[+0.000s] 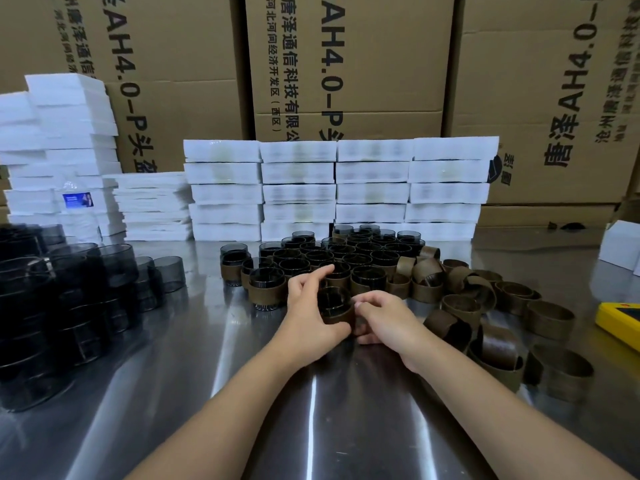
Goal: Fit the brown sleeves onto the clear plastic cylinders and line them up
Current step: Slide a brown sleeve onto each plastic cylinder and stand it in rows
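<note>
- A shiny steel table (346,427) spreads beneath the fingers (320,273).
- Stacks of white foam trays (298,192) stand in a row well beyond the fingers.
- Taller, looser foam stacks (69,109) rise far to the fingers' left.
- A water bottle (78,202) with a blue label stands against those left stacks.
- Printed cardboard cartons (381,64) form a wall behind the foam.
- A yellow item (620,322), perhaps a case, lies far right of the fingers.
- A white box (620,244) sits beyond it.

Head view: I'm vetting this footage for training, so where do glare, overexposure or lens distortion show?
In the head view, glare streaks run down the steel table; the white foam stacks are overexposed, their detail washed out; the cardboard boxes bow toward the frame edges from the wide lens; the left hand, right hand and the sleeved cylinder they grip look sharp.
</note>
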`<state>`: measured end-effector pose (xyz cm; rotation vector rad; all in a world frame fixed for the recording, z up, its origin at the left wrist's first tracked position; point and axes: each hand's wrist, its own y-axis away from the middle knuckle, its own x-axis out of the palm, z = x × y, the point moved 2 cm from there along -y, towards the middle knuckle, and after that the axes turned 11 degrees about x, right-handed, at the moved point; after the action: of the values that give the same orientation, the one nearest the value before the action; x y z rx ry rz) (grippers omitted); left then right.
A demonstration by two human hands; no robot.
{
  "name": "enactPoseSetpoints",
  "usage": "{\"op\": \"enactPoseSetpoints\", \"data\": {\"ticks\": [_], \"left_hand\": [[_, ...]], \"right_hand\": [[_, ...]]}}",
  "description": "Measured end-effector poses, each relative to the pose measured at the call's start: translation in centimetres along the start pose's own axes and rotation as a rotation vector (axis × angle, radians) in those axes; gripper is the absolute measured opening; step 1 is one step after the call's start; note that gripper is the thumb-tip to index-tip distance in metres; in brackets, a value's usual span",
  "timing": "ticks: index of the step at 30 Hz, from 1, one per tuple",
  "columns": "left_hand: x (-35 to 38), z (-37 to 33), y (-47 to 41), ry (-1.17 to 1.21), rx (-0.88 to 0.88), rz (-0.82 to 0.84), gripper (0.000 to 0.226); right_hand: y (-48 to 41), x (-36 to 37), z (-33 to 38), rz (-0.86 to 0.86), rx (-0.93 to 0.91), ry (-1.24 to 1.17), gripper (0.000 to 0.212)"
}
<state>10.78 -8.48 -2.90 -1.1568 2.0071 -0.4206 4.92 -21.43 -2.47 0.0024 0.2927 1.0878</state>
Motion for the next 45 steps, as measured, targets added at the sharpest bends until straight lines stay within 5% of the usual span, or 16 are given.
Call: {"op": "enactPoseSetpoints", "data": {"ticks": [5,10,14,21,29,37,45], "left_hand": [[-0.1,1.0,-0.4,0.068,-0.076,-0.062,0.084],[-0.3,2.1,-0.5,-0.142,-0.145,-0.159,0.087],[-1.0,2.6,-0.4,-0.27,-0.245,-0.204,0.082],[-3.8,2.8,-0.5,-0.58,-0.328,-0.447,0.055],[-8.0,5.6,0.5,-0.628,-0.556,-0.643,0.063],[-11.2,6.1,-1.2,-1.132,-0.292,-0.399,0.065],[-19.7,4.7,-4.2,-1.217,-0.864,-0.166,0.058]], "right_hand": [[-0.3,-0.3,0.2,-0.244,-0.293,0.447,0.022],[0.2,-0.3,0.3,-0.228,-0.48,0.564,0.011],[0.2,0.0,0.2,-0.143,-0.512,0.665,0.008],[-0.3,0.5,-0.7,-0.06,-0.444,0.803,0.052],[-0.2,0.4,-0.7,-0.048,-0.455,0.797,0.044],[-0.1,0.5,-0.6,-0.022,-0.488,0.826,0.039],[-0.1,0.6,-0.4,-0.011,-0.512,0.845,0.034]]}}
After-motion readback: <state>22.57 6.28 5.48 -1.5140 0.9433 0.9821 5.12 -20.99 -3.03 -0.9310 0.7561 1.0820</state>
